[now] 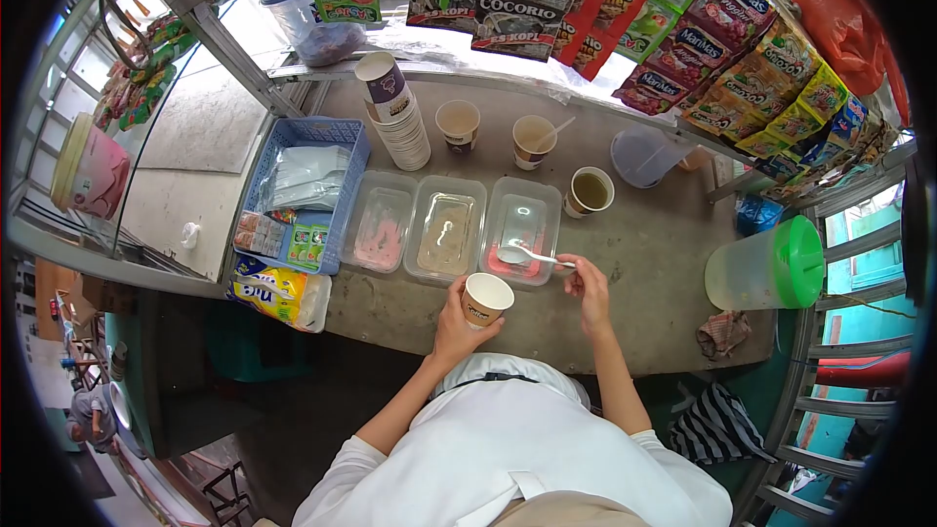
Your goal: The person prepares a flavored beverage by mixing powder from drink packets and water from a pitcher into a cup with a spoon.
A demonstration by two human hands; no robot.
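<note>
In the head view, my left hand (456,330) is wrapped round a paper cup (484,304) at the table's front edge. The cup stands upright, its white rim facing up. My right hand (589,295) pinches the handle end of a white spoon (539,256). The spoon's bowl is over the right-hand clear plastic container (522,197), which has pink contents low inside. Beside it are a middle container (449,187) with a pale, see-through content and a left container (383,187) with pink pieces. Both lie apart from my hands.
Behind the containers stand a stack of paper cups (402,132), two paper cups and a cup of greenish liquid (590,193). A blue basket (359,151) is at left, a green-lidded container (747,273) and cloth (723,334) at right. Drink sachets (527,10) hang overhead.
</note>
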